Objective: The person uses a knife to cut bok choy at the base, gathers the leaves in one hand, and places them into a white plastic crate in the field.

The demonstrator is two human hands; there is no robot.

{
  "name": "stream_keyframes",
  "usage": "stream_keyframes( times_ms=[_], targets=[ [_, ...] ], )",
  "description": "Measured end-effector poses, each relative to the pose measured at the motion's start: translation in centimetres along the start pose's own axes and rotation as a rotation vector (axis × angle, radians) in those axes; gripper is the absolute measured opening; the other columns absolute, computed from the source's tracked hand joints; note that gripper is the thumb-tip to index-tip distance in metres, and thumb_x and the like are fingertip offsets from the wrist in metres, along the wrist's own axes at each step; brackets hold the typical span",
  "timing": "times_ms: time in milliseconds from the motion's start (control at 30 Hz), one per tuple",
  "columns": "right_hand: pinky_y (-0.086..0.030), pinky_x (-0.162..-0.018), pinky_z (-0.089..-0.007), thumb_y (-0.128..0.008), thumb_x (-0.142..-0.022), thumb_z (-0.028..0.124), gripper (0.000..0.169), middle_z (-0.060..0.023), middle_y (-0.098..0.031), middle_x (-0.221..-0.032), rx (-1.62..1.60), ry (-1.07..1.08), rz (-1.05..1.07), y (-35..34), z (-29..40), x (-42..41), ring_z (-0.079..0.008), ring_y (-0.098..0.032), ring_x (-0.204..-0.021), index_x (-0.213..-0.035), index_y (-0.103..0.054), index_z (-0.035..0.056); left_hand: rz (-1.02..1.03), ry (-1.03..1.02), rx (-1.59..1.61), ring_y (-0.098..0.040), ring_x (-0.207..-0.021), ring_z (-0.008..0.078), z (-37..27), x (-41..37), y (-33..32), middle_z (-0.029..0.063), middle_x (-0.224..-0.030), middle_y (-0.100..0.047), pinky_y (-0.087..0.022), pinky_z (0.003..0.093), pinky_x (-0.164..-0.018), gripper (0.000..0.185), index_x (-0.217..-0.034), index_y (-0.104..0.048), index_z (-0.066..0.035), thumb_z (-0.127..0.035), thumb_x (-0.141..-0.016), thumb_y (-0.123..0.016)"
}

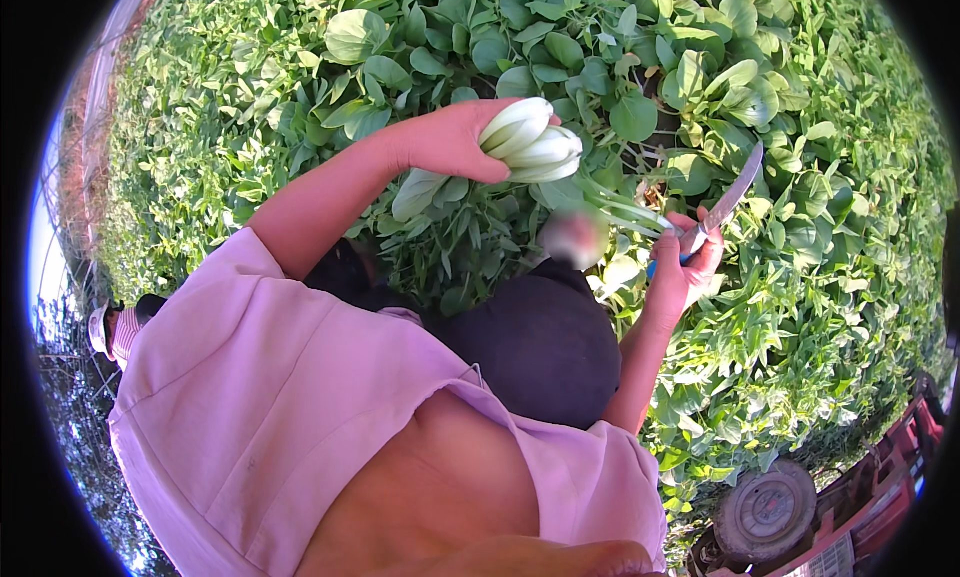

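Observation:
My left hand (pixel 469 138) grips a bunch of leafy greens (pixel 536 145), likely bok choy, by its pale, thick stalks. The cut-looking stalk bases face right, and a few leaves hang below the hand. My right hand (pixel 688 265) holds a knife (pixel 736 188) with its blade slanting up and away to the right. Part of a blue handle (pixel 654 268) shows under the fingers. Pale green stems (pixel 634 217) lie between the same hand's fingertips, their leaves reaching left beneath the bunch.
Dense leafy plants (pixel 810 299) surround me. More broad-leaved greens (pixel 720 96) grow just ahead. My dark-clothed knee (pixel 540 344) is below the hands, beside a blurred patch. A red machine (pixel 862 517) with a wheel (pixel 765 509) stands at lower right. Another person (pixel 124 329) is at far left.

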State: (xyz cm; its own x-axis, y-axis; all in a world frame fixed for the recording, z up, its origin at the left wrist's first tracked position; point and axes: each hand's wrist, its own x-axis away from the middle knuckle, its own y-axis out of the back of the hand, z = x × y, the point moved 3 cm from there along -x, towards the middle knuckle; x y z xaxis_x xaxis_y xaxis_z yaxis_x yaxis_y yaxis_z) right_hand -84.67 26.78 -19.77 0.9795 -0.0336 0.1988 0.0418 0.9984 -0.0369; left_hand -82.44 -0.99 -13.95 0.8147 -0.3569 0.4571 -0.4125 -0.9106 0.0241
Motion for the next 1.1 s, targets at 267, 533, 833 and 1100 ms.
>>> stream_keyframes(
  times_ms=[267,533,833,1100],
  targets=[
    [-0.041,-0.053,-0.0190,-0.053,-0.073,-0.008,0.044,-0.0056,-0.054,-0.089,-0.157,-0.112,0.363,-6.4,3.7,0.6,-0.0049,-0.045,-0.060,-0.113,-0.040,0.0030,0.140,0.076,0.380,-0.044,-0.105,0.0170,0.9,-4.8,-2.1,0.0089,-0.115,-0.048,-0.034,0.0298,-0.091,0.083,-0.124,-0.034,-0.002,-0.030,-0.059,-0.078],
    [-0.040,-0.047,-0.0205,-0.047,-0.082,0.005,0.034,-0.0096,-0.053,-0.097,-0.128,-0.039,0.040,-2.1,-1.3,-0.3,-0.0087,-0.046,-0.053,-0.115,-0.039,-0.0004,0.155,0.090,-0.355,-0.055,-0.095,0.0243,0.1,-8.2,-6.0,0.0147,-0.123,-0.040,-0.044,0.0317,-0.081,0.069,-0.121,-0.036,-0.002,-0.007,-0.060,-0.067],
    [-0.045,-0.066,-0.0363,-0.049,-0.076,0.016,0.039,-0.0194,-0.059,-0.085,0.773,-0.023,0.300,-2.8,-11.4,-5.0,-0.0323,-0.058,-0.073,-0.114,-0.049,0.0071,0.039,0.258,-1.186,-0.057,-0.089,0.0312,1.5,-14.2,-1.5,0.0205,-0.138,-0.012,-0.048,0.0376,-0.072,0.054,-0.116,-0.047,-0.016,-0.008,-0.064,-0.061],
    [-0.044,-0.065,-0.0366,-0.049,-0.075,0.019,0.037,-0.0177,-0.060,-0.081,0.755,-0.193,0.324,-3.2,-15.2,-9.6,-0.0317,-0.058,-0.070,-0.111,-0.052,0.0081,0.011,0.266,-1.171,-0.056,-0.092,0.0289,5.5,-12.9,1.2,0.0146,-0.136,-0.022,-0.048,0.0367,-0.073,0.054,-0.116,-0.045,-0.011,-0.007,-0.064,-0.059]
  ],
)
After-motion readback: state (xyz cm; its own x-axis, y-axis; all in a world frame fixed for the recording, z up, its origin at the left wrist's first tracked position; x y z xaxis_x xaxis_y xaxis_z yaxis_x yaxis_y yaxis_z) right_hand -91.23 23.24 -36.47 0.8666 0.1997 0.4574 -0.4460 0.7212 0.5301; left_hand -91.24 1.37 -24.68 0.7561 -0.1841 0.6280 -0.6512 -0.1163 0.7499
